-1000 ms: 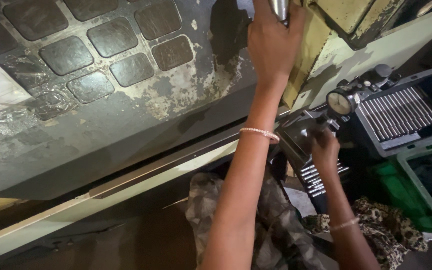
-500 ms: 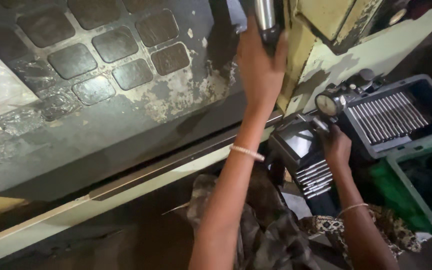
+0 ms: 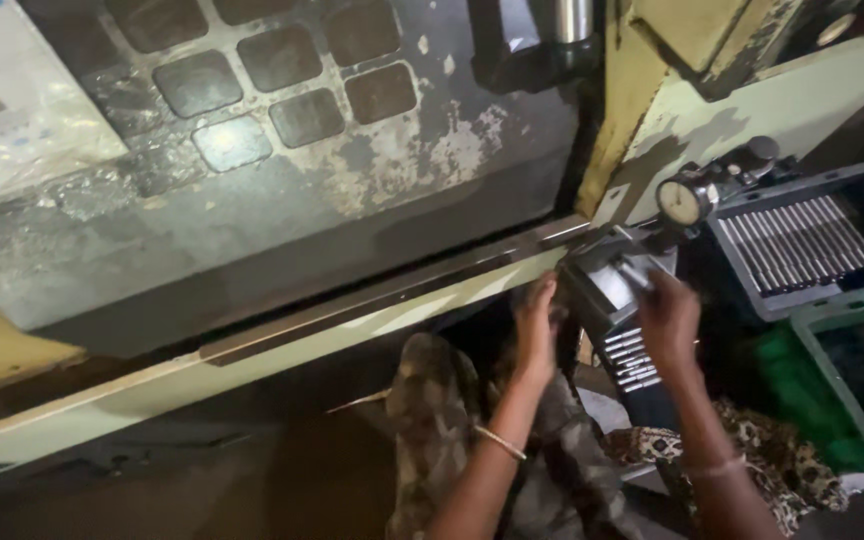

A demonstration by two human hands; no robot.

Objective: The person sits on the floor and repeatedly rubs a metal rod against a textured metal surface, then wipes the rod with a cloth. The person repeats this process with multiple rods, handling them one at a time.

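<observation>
The right hand (image 3: 667,318) sits on the small dark fixture (image 3: 617,285) under the dial gauge (image 3: 683,201), its grip curled around something thin and pale at the fixture's top face; the blur keeps me from telling whether the fingers are pinched on a piece or only resting there. The left hand (image 3: 536,325) hangs just beside the same fixture, on its left flank, fingers loosely bent and pointing up toward the machine's edge; I cannot tell if that grip encloses anything. Of the two, the right hand is the nearer to the work, touching it, while the left is close but apart.

A short stack of slim metal pins (image 3: 632,362) lies just below the fixture, between the two wrists, their long axes running left to right. Many more of the same pins fill the grey tray (image 3: 802,245) to the right of the gauge, lined up side by side with their long axes running roughly front to back, up and to the right of the right hand. A green crate (image 3: 832,380) stands below that tray.

Above everything runs the worn pale-green machine frame (image 3: 382,320), with a scuffed dark panel (image 3: 282,180) of square pads behind it. The room is dim and cramped, with patterned cloth (image 3: 432,420) over the person's lap
</observation>
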